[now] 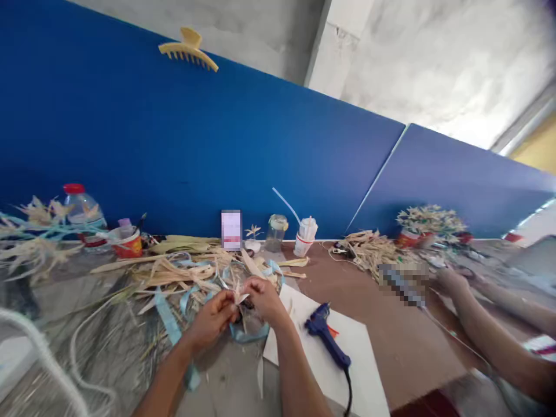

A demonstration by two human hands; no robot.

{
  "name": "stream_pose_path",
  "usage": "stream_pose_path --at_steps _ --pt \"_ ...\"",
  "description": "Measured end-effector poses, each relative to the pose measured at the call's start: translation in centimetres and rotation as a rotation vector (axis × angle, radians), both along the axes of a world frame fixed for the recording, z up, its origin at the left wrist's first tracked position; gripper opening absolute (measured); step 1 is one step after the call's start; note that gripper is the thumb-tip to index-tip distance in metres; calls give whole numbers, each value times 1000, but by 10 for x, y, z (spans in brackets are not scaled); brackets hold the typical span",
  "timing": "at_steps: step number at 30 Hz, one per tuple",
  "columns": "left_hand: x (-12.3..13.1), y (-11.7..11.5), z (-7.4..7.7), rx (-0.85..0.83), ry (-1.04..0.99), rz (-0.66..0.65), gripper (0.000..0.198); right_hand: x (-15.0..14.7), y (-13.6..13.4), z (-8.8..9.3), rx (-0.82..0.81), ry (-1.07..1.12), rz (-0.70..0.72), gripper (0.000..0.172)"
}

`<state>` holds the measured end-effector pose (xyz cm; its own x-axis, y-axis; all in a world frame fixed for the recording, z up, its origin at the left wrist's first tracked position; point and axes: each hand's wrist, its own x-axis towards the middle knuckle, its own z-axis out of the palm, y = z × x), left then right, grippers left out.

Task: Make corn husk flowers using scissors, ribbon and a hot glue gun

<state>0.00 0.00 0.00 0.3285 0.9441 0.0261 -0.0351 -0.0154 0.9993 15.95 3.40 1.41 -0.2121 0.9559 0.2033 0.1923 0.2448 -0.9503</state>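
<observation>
My left hand (211, 320) and my right hand (263, 298) meet over the table, both pinched on a small pale dried-leaf piece (240, 295) held between their fingertips. A light blue ribbon (247, 335) curls on the table just under them. A heap of straw-coloured leaf strips and blue ribbons (185, 272) lies right behind my hands. To the right of my right wrist a blue glue gun (326, 337) rests on a white sheet (360, 353).
A blue partition (217, 150) with a yellow hair claw (189, 49) on top backs the table. Along it stand a water bottle (82, 214), a red cup (127, 243), a jar (277, 231) and a cup with straw (304, 234). Another person's arms (486, 324) work at the right.
</observation>
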Motion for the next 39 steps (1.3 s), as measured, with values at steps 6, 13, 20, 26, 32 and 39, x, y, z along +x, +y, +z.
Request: stream_pose_path --at_steps 6,13,20,26,32,39 --pt "0 1 -2 -14 4 -52 42 4 -6 11 64 -40 1 15" --pt "-6 1 -3 -23 16 -50 37 5 -8 14 -44 132 98 17" --pt "-3 1 4 -6 27 23 36 0 -12 14 -164 237 107 21" --pt "-3 2 12 11 -46 264 33 3 -3 7 -162 232 -144 22" --pt "-25 14 6 190 -157 895 23 7 5 -6 4 -157 -498 30" --pt "-38 17 4 356 -19 1133 19 -14 -9 -14 298 -479 -364 34"
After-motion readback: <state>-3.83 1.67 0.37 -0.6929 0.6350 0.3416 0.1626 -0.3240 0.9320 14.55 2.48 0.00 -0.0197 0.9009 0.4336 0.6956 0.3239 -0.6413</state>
